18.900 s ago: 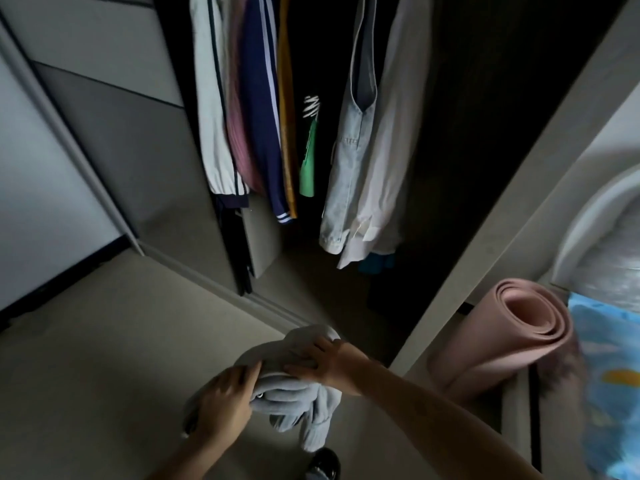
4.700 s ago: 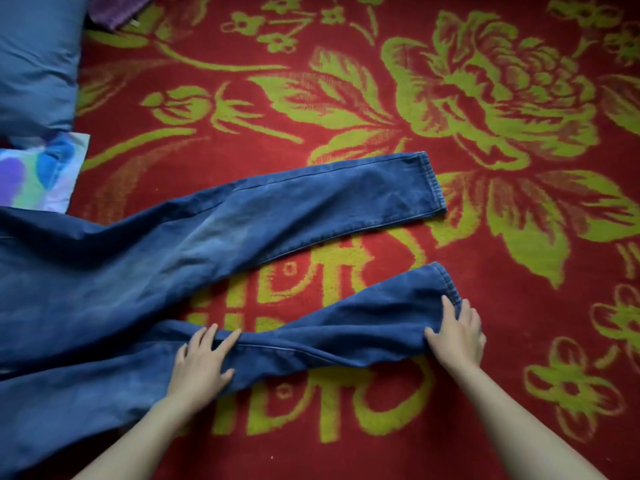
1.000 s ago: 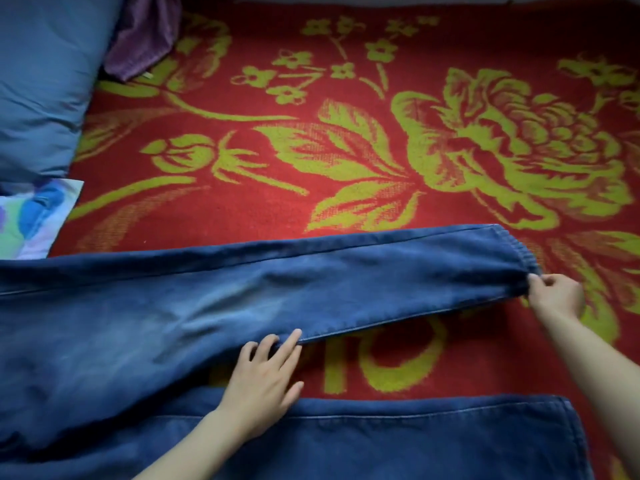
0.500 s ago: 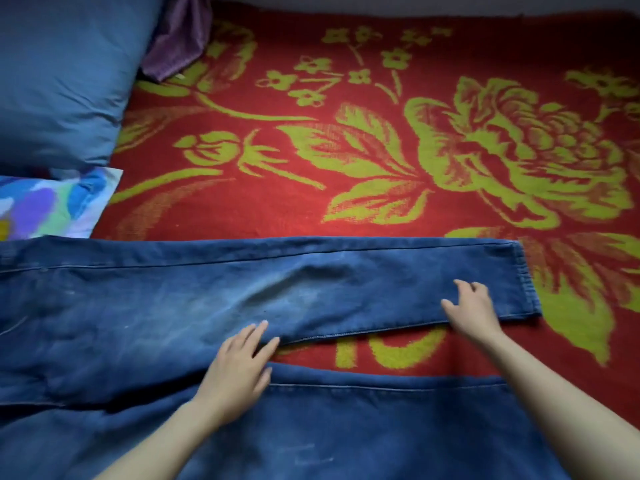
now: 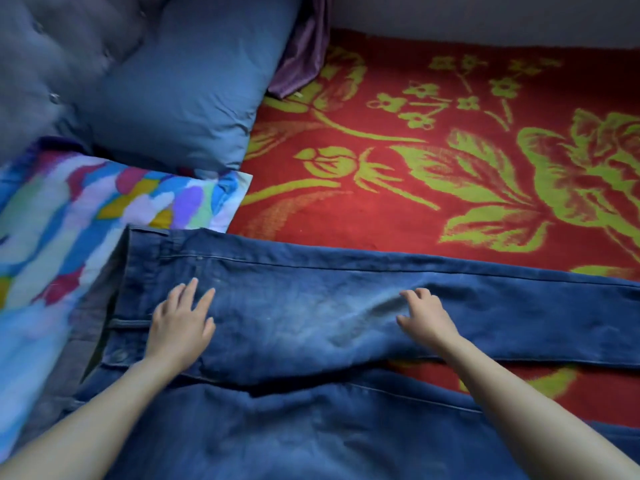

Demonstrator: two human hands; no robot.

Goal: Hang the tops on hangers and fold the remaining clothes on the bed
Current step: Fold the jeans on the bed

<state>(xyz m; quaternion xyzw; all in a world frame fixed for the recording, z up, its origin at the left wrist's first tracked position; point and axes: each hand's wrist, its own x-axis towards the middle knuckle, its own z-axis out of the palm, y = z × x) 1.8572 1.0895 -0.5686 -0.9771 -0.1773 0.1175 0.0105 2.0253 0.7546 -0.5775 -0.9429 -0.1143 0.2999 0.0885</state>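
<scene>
Now both hands lie flat, fingers spread, on the jeans [image 5: 311,317]. Left hand [image 5: 180,327] is near the waistband, right hand [image 5: 426,318] on the thigh.

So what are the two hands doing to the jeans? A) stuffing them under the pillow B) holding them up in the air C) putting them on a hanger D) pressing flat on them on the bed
D: the left hand and right hand both lie open, palms down, on the jeans, which are spread on the red blanket.
</scene>
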